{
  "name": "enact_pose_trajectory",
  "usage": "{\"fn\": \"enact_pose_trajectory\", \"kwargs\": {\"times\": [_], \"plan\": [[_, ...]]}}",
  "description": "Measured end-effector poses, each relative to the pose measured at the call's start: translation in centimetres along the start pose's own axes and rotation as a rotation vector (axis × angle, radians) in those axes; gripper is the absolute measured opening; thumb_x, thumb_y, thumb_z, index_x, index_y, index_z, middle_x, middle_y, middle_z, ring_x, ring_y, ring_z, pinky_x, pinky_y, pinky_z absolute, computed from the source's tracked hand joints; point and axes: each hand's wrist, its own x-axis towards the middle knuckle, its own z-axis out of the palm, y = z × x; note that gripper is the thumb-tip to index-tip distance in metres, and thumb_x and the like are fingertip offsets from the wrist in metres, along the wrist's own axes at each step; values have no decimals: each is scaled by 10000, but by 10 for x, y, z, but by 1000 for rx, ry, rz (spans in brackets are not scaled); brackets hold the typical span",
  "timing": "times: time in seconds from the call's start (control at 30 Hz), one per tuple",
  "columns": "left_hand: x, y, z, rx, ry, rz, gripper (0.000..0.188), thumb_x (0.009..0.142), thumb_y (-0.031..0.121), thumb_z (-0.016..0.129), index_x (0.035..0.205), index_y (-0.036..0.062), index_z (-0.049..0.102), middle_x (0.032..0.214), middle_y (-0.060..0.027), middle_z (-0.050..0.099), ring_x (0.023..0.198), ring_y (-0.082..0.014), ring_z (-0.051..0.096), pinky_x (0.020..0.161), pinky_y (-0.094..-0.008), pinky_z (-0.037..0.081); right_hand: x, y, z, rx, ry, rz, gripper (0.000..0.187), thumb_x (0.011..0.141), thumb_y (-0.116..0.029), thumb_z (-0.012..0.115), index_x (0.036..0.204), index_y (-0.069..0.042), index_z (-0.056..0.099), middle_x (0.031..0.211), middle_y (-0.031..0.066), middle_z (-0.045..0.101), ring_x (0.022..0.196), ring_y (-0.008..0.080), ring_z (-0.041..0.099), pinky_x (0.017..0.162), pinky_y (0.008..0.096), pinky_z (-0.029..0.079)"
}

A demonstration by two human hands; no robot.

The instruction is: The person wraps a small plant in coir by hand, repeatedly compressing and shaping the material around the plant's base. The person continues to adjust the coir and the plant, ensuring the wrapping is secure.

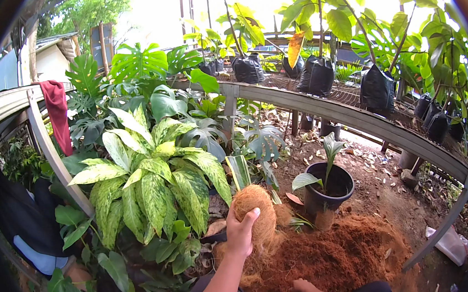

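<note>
My left hand (240, 231) is wrapped round a ball of coconut fibre (255, 213), its thumb lying across the near side. Just above the ball a striped green-and-cream leaf (239, 171) stands up; whether it grows from the ball I cannot tell. Down at the lower edge, my right hand (302, 286) is at the heap of reddish-brown coir-like soil (343, 253), its fingers too hidden to make out. Loose fibre (252, 264) lies beneath the ball. Beyond the heap stands a black pot (330, 197) with a young leafy plant (327, 163).
A large variegated plant (147, 176) spreads on the left. A slatted bench (325, 102) curves behind, bearing black bags (317, 76) of saplings. Its leg (441, 228) and a white plastic bag (448, 244) are at right. A red cloth (56, 114) hangs on the left rail.
</note>
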Motion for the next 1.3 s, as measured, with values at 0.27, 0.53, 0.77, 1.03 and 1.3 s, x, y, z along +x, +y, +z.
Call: {"fn": "enact_pose_trajectory", "kwargs": {"times": [0.27,0.53,0.77,1.03,1.3], "plan": [[19,-8,1,95,199,62,660,865,187,765,1426,7,467,1233,-138,622,1065,-216,656,947,-371,567,-2,-67,-41,381,748,-399,444,978,-327,643,1310,-32,636,1343,256,620,1290,419,565,1095,476,464],[39,-4,-31,87,229,84,563,895,188,753,1370,8,509,1230,-107,635,1082,-195,630,971,-350,512,-7,-88,-9,62,540,-287,512,968,-354,643,1397,-102,519,1377,178,522,1277,399,549,1002,530,528],[54,-1,-45,129,239,170,533,892,147,777,1346,12,530,1196,-101,664,1051,-177,665,934,-322,543,4,-135,-18,-66,523,-497,294,952,-265,632,1195,-105,588,1282,168,560,1233,356,575,939,443,560],[63,-2,-51,183,165,180,521,885,147,792,1325,11,547,1167,-98,686,1005,-165,686,893,-314,571,19,-177,22,-344,624,-796,284,916,-317,637,1092,-118,736,1403,171,553,1311,348,507,1119,532,388],[64,1,-55,175,190,176,523,885,147,790,1328,8,549,1186,-104,680,1008,-171,686,894,-312,563,45,-187,-35,683,542,-619,351,884,-31,606,1233,-3,629,1071,180,677,977,328,671,868,407,543]]}}
